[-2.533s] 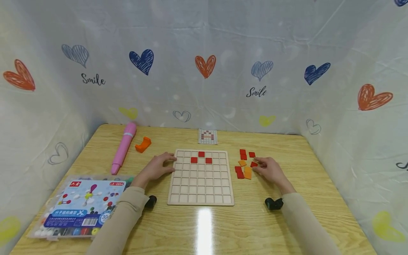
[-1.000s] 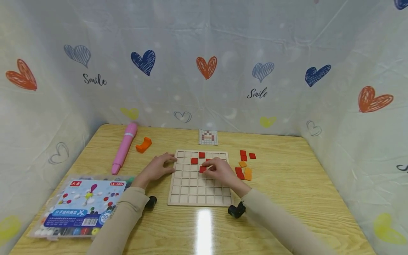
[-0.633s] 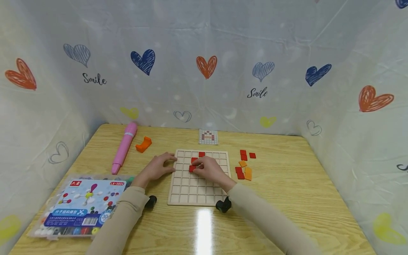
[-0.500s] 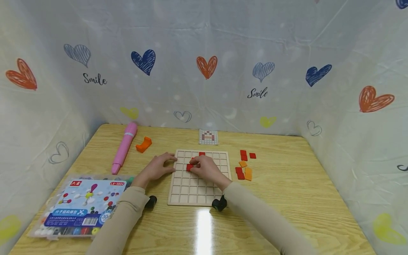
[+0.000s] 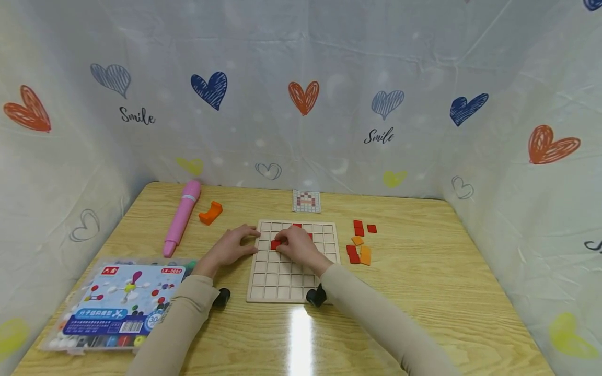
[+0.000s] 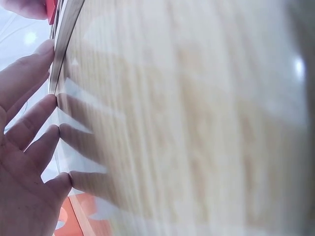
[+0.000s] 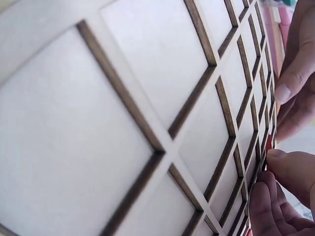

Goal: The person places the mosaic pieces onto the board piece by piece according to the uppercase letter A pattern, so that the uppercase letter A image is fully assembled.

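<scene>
Pinching a red tile (image 5: 275, 245) with the right hand (image 5: 299, 245) — over the left part of the grid board (image 5: 270, 279), toward its far edge; seated or just above, cannot tell. Resting the left hand (image 5: 229, 247), released and loosely spread, against the board's left edge. Showing loose red tiles (image 5: 354, 258) and orange tiles (image 5: 365, 255) right of the board — and a printed card (image 5: 306, 201) beyond it.
</scene>
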### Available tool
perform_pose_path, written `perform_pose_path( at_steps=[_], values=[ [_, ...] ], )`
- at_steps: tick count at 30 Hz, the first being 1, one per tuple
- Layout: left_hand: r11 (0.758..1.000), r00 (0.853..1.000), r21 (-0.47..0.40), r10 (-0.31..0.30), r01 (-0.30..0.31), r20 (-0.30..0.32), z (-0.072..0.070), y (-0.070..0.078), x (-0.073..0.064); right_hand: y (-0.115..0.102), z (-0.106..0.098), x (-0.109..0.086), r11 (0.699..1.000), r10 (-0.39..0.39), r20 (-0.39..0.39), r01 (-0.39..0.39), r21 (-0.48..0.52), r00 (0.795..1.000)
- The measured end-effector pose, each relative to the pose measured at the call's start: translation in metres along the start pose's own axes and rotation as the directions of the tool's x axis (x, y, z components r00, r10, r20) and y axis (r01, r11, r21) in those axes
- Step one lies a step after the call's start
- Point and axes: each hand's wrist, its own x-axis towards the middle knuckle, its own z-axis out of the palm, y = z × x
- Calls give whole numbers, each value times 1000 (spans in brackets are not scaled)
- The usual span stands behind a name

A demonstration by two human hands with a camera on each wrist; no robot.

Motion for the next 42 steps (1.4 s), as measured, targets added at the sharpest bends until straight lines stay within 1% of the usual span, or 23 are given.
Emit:
perform_pose_path(
  at_steps=[5,9,18,23,25,27,31,33,37,39,42],
  values=[
    [1000,1000,1,-3,3,-1,0,1,0,1,4,2,999,-24,-14,23,-48,1000],
    [1000,1000,2,-7,7,0,0,1,0,1,5,3,997,-29,-20,28,-66,999],
    [1000,1000,-1,19,-19,-20,1,-2,0,1,5,2,997,-40,-25,39,-63,999],
    [1000,1000,0,14,-14,-17,1,-2,0,1,4,0,998,-30,-24,29,-50,999],
    [1000,1000,4,14,-14,-16,1,-2,0,1,3,-1,999,-23,-26,22,-22,999],
    [1000,1000,7,13,-13,-16,1,-2,0,1,2,-3,1000,-14,-33,15,25,999],
    [1000,1000,13,10,-9,-13,0,-1,0,4,0,-12,989,45,-53,-37,141,998],
    [1000,1000,14,6,-6,-9,0,-1,0,6,-3,-20,977,83,-65,-68,200,994],
    [1000,1000,15,2,-2,-4,0,-1,0,13,-11,-40,952,145,-99,-111,285,985],
    [1000,1000,16,6,-5,-5,0,0,-1,20,-16,-49,940,174,-120,-129,316,977],
    [1000,1000,13,10,-10,-7,1,-1,-1,32,-24,-65,915,239,-130,-178,363,962]
  ],
)
